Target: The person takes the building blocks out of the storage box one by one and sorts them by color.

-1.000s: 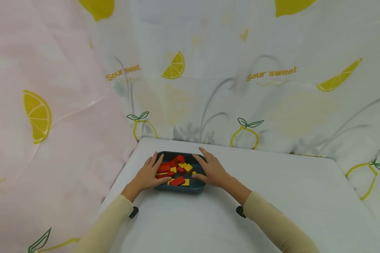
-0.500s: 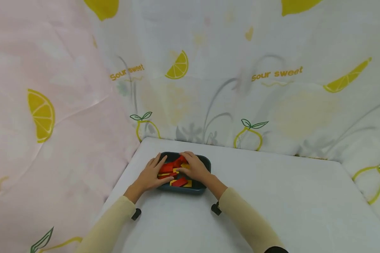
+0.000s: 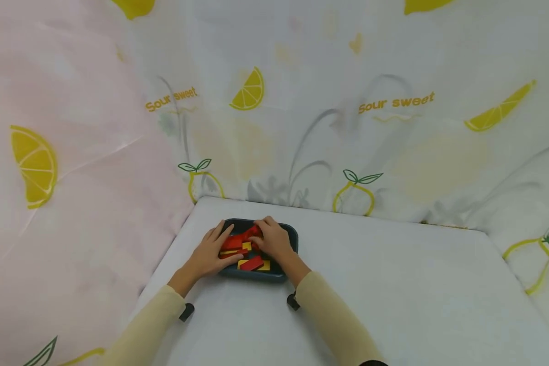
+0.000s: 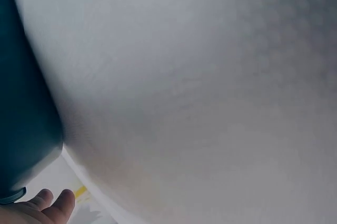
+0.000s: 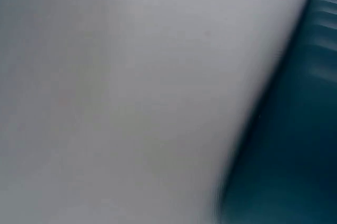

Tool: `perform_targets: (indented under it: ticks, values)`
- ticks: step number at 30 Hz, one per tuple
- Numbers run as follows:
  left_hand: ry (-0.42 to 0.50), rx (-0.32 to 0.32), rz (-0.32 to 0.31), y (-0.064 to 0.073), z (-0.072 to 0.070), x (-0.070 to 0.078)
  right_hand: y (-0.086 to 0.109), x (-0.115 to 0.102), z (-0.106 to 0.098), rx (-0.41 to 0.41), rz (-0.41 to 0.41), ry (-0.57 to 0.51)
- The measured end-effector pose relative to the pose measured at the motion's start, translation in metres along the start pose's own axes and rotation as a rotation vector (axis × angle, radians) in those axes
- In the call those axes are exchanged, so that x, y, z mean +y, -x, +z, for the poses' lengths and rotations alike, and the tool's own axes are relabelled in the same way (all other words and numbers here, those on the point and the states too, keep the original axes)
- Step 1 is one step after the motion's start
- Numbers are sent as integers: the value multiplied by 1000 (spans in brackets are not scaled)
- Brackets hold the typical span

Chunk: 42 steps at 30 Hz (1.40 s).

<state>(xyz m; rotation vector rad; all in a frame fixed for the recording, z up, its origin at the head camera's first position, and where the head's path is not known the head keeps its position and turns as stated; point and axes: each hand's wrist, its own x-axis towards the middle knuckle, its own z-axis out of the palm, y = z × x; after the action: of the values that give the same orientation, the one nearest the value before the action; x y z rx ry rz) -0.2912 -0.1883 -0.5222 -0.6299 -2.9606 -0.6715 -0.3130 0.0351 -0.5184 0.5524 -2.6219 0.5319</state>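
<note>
A dark blue-green tray [image 3: 251,276] holds several red blocks [image 3: 252,263] and yellow blocks [image 3: 246,246] in the head view. Over its left end rests my left hand [image 3: 208,255], fingers spread along the far rim side and thumb near the front blocks. My right hand [image 3: 275,241] reaches inside over the middle, thumb and fingertips bent slightly down at the red pieces. The palm hides some blocks beneath it. In the left wrist view, two fingertips [image 4: 63,205] show by the tray wall [image 4: 26,103]. Only the tray's outer wall [image 5: 295,140] appears in the right wrist view.
The tray stands on a white table [image 3: 384,295] near its far left corner. A lemon-printed curtain [image 3: 302,101] hangs behind the table and along the left. Dark wrist cameras [image 3: 293,301] hang below both sleeves.
My right hand has moved left from the tray's right end to its middle, over the loose yellow blocks, which it now covers. The left hand stays at the left end. The head view shifts slightly.
</note>
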Motion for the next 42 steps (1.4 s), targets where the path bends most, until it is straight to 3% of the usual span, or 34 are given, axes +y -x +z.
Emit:
perform_targets:
  ticks: [5, 9, 15, 24, 32, 37, 42]
  values:
    - [1, 21, -7, 5, -1, -4, -4, -6, 9, -98, 15, -57]
    - [15, 2, 6, 8, 5, -4, 3, -6, 11, -101, 77, -113]
    - [3, 19, 4, 6, 5, -3, 3, -5, 9, -97, 97, -192]
    - [-7, 14, -3, 3, 4, -1, 0, 1, 5, -190, 114, -330]
    - [-17, 23, 4, 1, 0, 2, -3, 5, 0, -175, 75, -431]
    - [-22, 17, 3, 1, -1, 3, -4, 4, 1, -169, 142, -501]
    - [-14, 12, 7, 1, -1, 4, -3, 4, 2, -190, 195, -475]
